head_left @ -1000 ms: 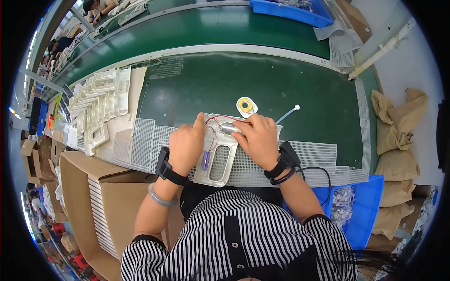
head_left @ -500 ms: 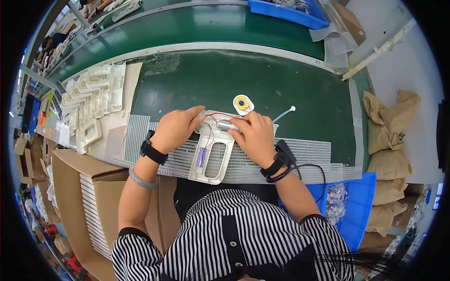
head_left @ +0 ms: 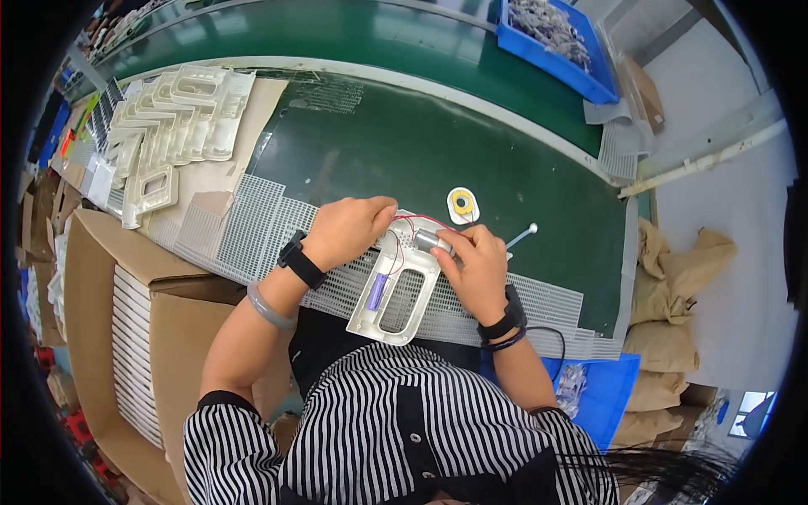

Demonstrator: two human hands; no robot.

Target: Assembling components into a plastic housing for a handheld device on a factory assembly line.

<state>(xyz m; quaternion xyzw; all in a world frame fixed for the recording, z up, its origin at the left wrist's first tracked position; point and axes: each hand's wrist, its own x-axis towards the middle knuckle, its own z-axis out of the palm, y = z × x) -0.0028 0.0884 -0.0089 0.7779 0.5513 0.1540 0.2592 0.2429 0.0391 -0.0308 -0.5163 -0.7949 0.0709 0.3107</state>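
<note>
A white plastic handle-shaped housing [head_left: 394, 296] lies on the white grid mat [head_left: 252, 227] in front of me, with a purple cylinder set in its left side. My left hand [head_left: 349, 231] pinches the thin red wires at the housing's top edge. My right hand [head_left: 475, 269] grips a small silver motor [head_left: 431, 241] at the housing's upper right corner. Both wrists wear black bands.
A small white piece with a yellow ring [head_left: 461, 204] and a white stick [head_left: 522, 233] lie on the green mat [head_left: 404, 143]. Stacked white housings [head_left: 168, 126] sit at the left, open cardboard boxes [head_left: 126, 320] below them, a blue bin [head_left: 551, 42] of parts at the back.
My view has shifted, so the work sits lower and further right in frame. Both hands stay on the housing, wires and motor, with only slight finger movement.
</note>
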